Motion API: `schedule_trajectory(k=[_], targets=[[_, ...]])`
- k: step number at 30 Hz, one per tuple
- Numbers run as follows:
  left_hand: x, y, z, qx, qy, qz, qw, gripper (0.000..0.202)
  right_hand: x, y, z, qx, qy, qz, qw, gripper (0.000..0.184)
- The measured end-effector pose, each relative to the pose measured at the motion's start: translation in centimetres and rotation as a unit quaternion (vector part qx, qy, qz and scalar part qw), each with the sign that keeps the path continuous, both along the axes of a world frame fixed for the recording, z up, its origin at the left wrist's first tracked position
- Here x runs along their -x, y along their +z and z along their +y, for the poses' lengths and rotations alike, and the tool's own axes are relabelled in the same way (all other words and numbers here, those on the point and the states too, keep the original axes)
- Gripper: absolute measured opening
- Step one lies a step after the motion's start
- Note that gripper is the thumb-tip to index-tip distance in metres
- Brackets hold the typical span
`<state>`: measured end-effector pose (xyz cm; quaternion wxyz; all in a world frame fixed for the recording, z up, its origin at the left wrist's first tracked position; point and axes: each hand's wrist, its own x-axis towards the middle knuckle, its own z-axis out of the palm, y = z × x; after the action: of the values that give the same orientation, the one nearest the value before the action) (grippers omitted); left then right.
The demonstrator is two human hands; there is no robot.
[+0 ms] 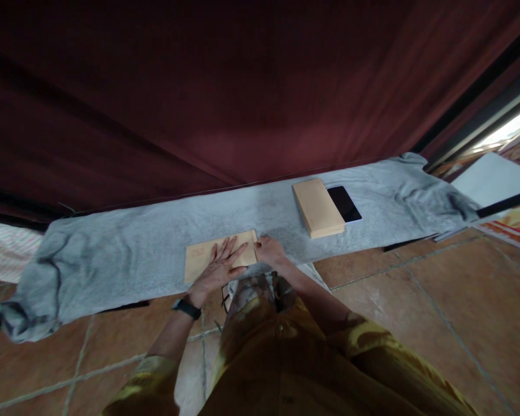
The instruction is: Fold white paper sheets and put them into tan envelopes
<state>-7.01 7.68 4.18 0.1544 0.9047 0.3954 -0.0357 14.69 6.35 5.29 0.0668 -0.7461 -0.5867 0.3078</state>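
A brown envelope (199, 257) lies flat near the front edge of a long surface covered by a grey cloth (125, 248). My left hand (220, 267) rests on it with fingers stretched out flat, a dark band on the wrist. My right hand (268, 250) is at the envelope's right end, fingers curled and pinching its edge. A stack of brown envelopes (318, 207) sits further back to the right, apart from both hands.
A dark phone (344, 203) lies screen up beside the stack. A dark red curtain (225, 86) hangs behind the cloth-covered surface. Terracotta floor tiles (416, 300) spread in front. A white board (489, 179) leans at the far right.
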Motion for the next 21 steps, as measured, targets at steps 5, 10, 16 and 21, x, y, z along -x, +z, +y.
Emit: schedule_trajectory(k=[5,10,16,21], targets=[[-0.1,-0.2,-0.5,-0.017,0.004,0.001,1.000,0.066,-0.9,-0.1,0.5,-0.031,-0.019,0.015,0.999,0.026],[-0.3,-0.3,-1.0,-0.027,0.005,0.000,1.000,0.061,-0.9,0.0,2.0,-0.068,-0.024,0.030,0.997,0.029],[-0.9,-0.2,-2.3,-0.048,0.015,-0.017,0.999,0.054,0.0,0.1,4.2,-0.064,-0.038,0.052,0.996,0.025],[-1.3,-0.2,-3.2,-0.061,0.022,-0.022,0.998,0.050,0.3,0.4,5.3,-0.046,-0.054,0.104,0.992,0.024]])
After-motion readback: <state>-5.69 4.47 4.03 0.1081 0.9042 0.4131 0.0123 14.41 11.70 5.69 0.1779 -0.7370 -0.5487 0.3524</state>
